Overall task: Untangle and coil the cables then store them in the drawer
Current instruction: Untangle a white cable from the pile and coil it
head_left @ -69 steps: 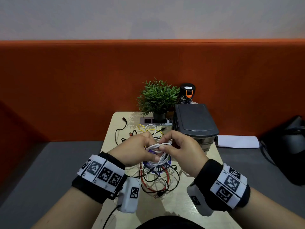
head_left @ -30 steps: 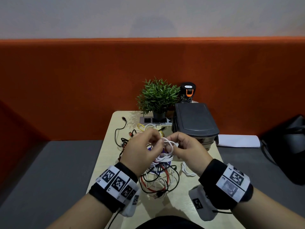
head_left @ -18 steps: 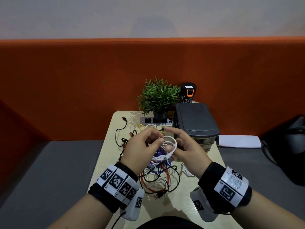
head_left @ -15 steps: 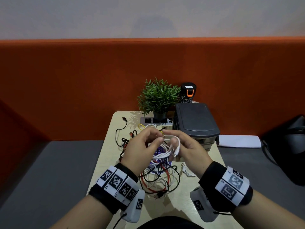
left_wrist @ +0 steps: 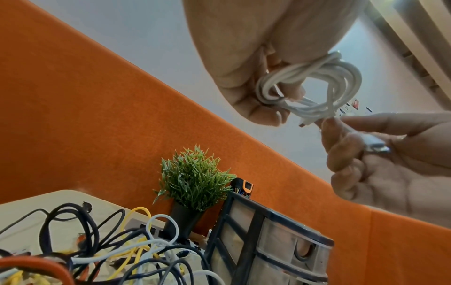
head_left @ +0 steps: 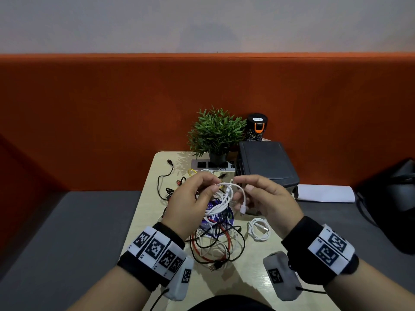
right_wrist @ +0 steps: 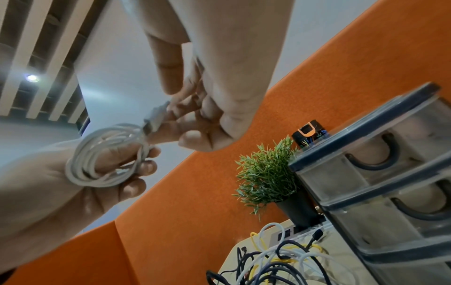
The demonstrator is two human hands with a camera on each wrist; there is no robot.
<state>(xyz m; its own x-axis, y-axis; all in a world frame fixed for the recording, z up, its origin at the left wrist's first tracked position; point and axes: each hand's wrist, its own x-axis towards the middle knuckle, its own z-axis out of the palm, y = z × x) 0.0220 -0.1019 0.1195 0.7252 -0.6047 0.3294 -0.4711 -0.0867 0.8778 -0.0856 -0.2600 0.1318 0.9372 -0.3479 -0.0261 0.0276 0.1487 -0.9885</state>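
A white cable is wound into a small coil above the table. My left hand grips that coil with curled fingers. My right hand is just to its right and pinches the cable's free end by the plug, which hangs at the coil's right side. Below the hands lies a tangle of black, red, white and yellow cables. The dark drawer unit stands at the back right with its clear drawers closed.
A small coiled white cable lies on the wooden table right of the tangle. A potted plant, a power strip and a black bottle stand at the back. An orange padded wall rises behind.
My right hand has looped the white cable's end round the coil and drawn a little to the right with the plug. My left hand has kept its grip on the coil.
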